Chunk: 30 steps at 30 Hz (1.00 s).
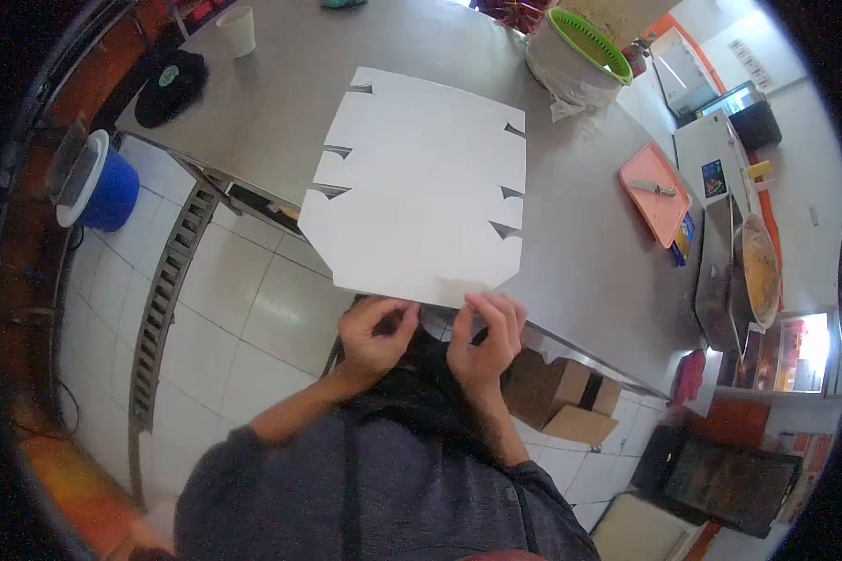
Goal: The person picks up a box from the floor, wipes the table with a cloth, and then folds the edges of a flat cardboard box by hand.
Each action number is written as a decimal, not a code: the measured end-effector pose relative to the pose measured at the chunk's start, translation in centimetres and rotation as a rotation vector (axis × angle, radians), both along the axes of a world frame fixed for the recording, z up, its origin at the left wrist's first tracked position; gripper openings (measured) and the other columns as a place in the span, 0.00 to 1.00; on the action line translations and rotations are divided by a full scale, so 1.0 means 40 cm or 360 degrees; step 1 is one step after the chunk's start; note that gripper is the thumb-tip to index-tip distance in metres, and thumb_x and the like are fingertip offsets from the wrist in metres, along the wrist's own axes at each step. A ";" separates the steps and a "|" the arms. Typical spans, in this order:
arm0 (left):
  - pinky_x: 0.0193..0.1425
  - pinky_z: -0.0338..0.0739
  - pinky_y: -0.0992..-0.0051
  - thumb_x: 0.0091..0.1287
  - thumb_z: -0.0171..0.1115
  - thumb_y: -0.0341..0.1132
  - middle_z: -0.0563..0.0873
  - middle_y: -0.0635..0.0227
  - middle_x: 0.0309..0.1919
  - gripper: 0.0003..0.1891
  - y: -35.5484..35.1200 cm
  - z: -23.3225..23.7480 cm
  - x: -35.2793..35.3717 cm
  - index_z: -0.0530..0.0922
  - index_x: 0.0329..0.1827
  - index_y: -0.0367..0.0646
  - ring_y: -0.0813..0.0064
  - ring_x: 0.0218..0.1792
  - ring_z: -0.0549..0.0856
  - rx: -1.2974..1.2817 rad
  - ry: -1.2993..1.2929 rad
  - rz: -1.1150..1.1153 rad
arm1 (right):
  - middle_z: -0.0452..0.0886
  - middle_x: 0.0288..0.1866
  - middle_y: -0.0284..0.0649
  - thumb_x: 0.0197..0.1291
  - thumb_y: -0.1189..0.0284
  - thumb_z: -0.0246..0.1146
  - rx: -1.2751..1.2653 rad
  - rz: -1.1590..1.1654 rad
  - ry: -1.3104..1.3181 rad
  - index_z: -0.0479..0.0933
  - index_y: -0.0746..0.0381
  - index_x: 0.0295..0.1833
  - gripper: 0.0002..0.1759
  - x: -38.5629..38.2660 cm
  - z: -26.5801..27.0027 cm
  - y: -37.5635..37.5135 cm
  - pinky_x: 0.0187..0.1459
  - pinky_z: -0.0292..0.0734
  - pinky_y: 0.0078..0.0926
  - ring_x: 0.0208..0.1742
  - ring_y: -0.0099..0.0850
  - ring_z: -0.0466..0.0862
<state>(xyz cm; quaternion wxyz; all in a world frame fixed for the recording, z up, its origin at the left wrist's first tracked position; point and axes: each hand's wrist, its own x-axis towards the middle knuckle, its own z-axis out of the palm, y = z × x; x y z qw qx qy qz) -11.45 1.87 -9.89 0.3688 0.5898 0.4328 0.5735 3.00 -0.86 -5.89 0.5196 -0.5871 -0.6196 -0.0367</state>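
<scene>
A flat white cardboard box blank point(426, 178) with cut slots along both sides lies on the steel table, its near edge at the table's front. My left hand point(376, 335) is closed in a pinch at that near edge, left of its middle, thumb and forefinger together. A little to the right, my right hand point(488, 338) also pinches the near edge, its fingertips over the card. The fingers of both hands are curled, and the underside of the blank is hidden.
On the steel table point(580, 234) are a black cap point(170, 89), a white cup point(237, 33), a white tub with a green rim point(580, 65), and a pink tray point(655, 201) with a knife point(652, 188). Cardboard boxes point(561, 388) sit below. A blue bucket point(112, 192) stands left.
</scene>
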 end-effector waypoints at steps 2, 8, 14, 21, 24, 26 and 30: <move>0.28 0.77 0.76 0.57 0.72 0.24 0.86 0.63 0.26 0.05 -0.013 -0.009 -0.004 0.84 0.35 0.35 0.76 0.23 0.83 0.0034 0.0123 0.0036 | 0.84 0.47 0.44 0.57 0.81 0.64 -0.0054 0.0027 -0.0121 0.81 0.65 0.48 0.13 0.005 0.013 0.017 0.56 0.72 0.39 0.50 0.43 0.81; 0.25 0.74 0.78 0.58 0.71 0.25 0.84 0.66 0.23 0.04 -0.015 0.005 -0.001 0.83 0.32 0.36 0.81 0.20 0.80 -0.0057 0.0156 0.0027 | 0.71 0.73 0.44 0.64 0.65 0.61 -0.0537 0.0326 -0.0579 0.76 0.59 0.65 0.24 0.009 0.028 0.078 0.73 0.52 0.47 0.74 0.44 0.67; 0.25 0.74 0.79 0.59 0.71 0.26 0.84 0.66 0.23 0.05 -0.026 -0.002 0.006 0.82 0.32 0.36 0.81 0.21 0.80 -0.0120 0.0157 0.0012 | 0.62 0.78 0.43 0.65 0.60 0.62 -0.0847 0.0528 -0.0597 0.68 0.56 0.72 0.31 0.034 0.081 0.068 0.75 0.46 0.48 0.79 0.43 0.59; 0.27 0.74 0.77 0.61 0.70 0.28 0.82 0.65 0.22 0.05 -0.029 -0.007 0.018 0.81 0.32 0.37 0.80 0.21 0.79 -0.0132 0.0122 0.0060 | 0.59 0.79 0.43 0.61 0.62 0.63 -0.0866 0.0505 -0.0612 0.65 0.52 0.74 0.35 0.025 0.068 0.068 0.74 0.46 0.56 0.79 0.45 0.57; 0.27 0.74 0.76 0.60 0.70 0.27 0.82 0.64 0.24 0.05 -0.033 -0.013 0.015 0.81 0.33 0.37 0.77 0.21 0.80 -0.0103 0.0132 0.0053 | 0.59 0.79 0.42 0.61 0.62 0.64 -0.0853 0.0510 -0.0607 0.65 0.52 0.74 0.35 0.025 0.066 0.068 0.74 0.45 0.58 0.79 0.45 0.57; 0.27 0.74 0.75 0.60 0.69 0.26 0.82 0.64 0.25 0.04 -0.038 -0.015 0.016 0.81 0.34 0.37 0.75 0.22 0.80 -0.0086 0.0151 0.0034 | 0.58 0.80 0.42 0.61 0.61 0.63 -0.0861 0.0513 -0.0625 0.65 0.52 0.74 0.35 0.028 0.065 0.069 0.74 0.46 0.58 0.79 0.45 0.56; 0.33 0.76 0.71 0.60 0.68 0.24 0.80 0.61 0.30 0.05 -0.042 -0.016 0.034 0.80 0.36 0.37 0.66 0.27 0.79 0.0138 0.0323 0.0245 | 0.58 0.80 0.42 0.62 0.61 0.63 -0.0863 0.0498 -0.0683 0.65 0.51 0.74 0.34 0.030 0.060 0.068 0.74 0.46 0.58 0.79 0.45 0.56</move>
